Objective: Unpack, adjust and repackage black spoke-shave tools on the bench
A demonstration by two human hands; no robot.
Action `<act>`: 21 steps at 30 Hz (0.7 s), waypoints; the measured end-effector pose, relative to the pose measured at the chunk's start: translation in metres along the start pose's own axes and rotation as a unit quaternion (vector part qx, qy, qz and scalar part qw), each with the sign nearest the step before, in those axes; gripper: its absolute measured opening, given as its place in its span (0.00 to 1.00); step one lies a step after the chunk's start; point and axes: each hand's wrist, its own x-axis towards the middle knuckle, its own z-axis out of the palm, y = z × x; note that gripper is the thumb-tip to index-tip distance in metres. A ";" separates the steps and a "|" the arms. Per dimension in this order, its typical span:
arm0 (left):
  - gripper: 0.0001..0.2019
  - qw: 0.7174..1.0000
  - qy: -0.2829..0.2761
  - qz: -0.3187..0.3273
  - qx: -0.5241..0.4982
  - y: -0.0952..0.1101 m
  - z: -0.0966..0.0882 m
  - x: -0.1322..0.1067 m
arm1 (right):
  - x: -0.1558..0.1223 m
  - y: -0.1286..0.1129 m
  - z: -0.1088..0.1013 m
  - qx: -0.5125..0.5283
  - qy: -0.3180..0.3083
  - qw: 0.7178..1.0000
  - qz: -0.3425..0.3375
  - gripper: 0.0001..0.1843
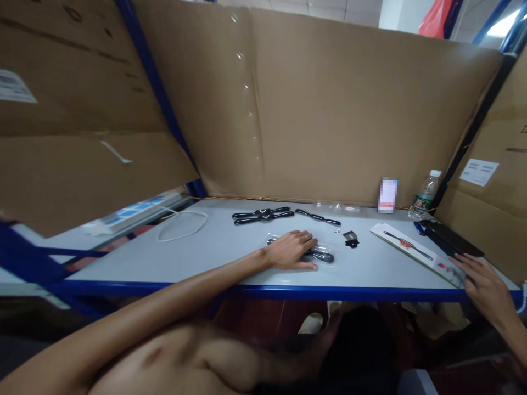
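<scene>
My left hand (291,250) lies palm down with its fingers stretched over a black two-handled spokeshave (323,255) in a clear plastic tray (334,249). The palm hides the middle of that tool. At the right end of the table, my right hand (486,280) reaches out, fingers extended, at the near end of a white box (401,249) with a spokeshave picture on it. Its fingertips are beside a flat black item (453,238); whether they touch is unclear. Small black metal parts (351,239) lie between the tray and the box.
Behind my left hand lie two black spokeshaves (263,215) side by side and a slimmer spokeshave frame (318,217). A water bottle (425,195) and a blurred upright card or screen (387,195) stand at the back right. A white cable (183,226) loops at left. Cardboard walls (329,109) enclose the table.
</scene>
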 end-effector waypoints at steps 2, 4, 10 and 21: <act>0.35 1.000 0.000 -0.001 0.000 0.000 0.000 0.000 | -0.003 -0.021 -0.005 -0.015 0.062 0.998 0.019 0.22; 0.36 1.000 0.005 0.000 0.000 -0.001 0.001 0.000 | -0.012 -0.053 -0.010 -0.011 0.144 0.989 0.037 0.19; 0.38 1.000 0.010 -0.004 0.030 -0.002 0.004 0.004 | -0.056 -0.178 0.012 0.214 -0.020 0.977 -0.009 0.14; 0.42 0.996 0.043 -0.071 0.036 -0.010 -0.018 -0.004 | -0.106 -0.345 0.194 0.394 -0.489 0.778 -0.029 0.31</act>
